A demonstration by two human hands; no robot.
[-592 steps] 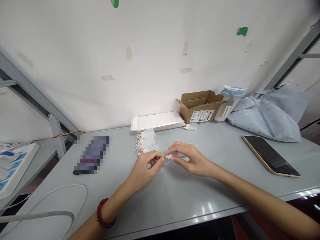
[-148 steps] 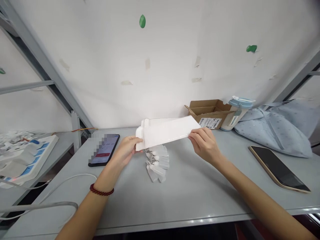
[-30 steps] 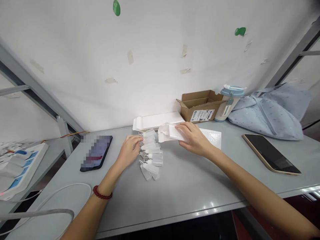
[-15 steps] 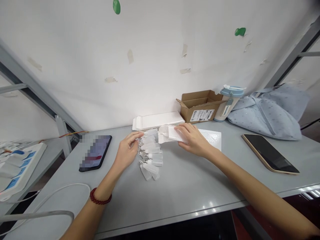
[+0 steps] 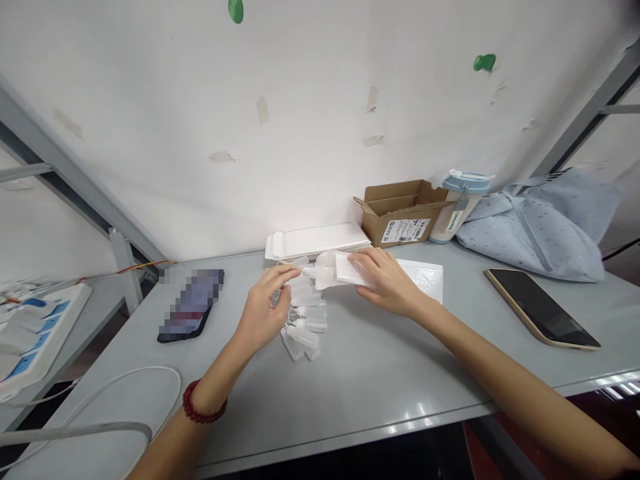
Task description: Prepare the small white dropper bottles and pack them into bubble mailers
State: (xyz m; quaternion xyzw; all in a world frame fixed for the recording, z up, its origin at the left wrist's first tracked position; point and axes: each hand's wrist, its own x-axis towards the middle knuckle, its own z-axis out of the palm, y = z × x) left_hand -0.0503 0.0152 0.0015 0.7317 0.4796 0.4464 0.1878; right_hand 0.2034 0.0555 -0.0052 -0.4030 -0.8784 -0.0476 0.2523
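Left grip: The left hand [image 5: 263, 310], a dark red bracelet [image 5: 204, 402] at its wrist, appears to pinch a clear bottle [image 5: 311, 271] by its narrow end; the contact itself is too small to read fully.
Right grip: The right hand [image 5: 387, 280] grasps a white envelope [image 5: 349, 268], fingers across the top, mouth turned toward the opposite hand.
Clear bottle: It lies level with the envelope's mouth and looks partly inside; how deep, the view does not tell.
Latest change: Half a second ago the left hand was at the bottle pile [image 5: 313, 315]; it has now come across to the envelope, which has barely shifted.
What it means: The work seems to have passed from picking up to inserting, with a steady envelope helping.
Bottle pile: More clear bottles, some with white loops showing, rest on the tabletop [image 5: 375, 380], just beside the left hand.
Envelope stack: Behind, a stack of white envelopes [image 5: 323, 239] lies near the wall [image 5: 300, 180], beside a cardboard carton [image 5: 406, 225].
Right side: A lidded cup [image 5: 461, 208] and a dark-screened phone [image 5: 545, 307] sit well apart from the bottles.
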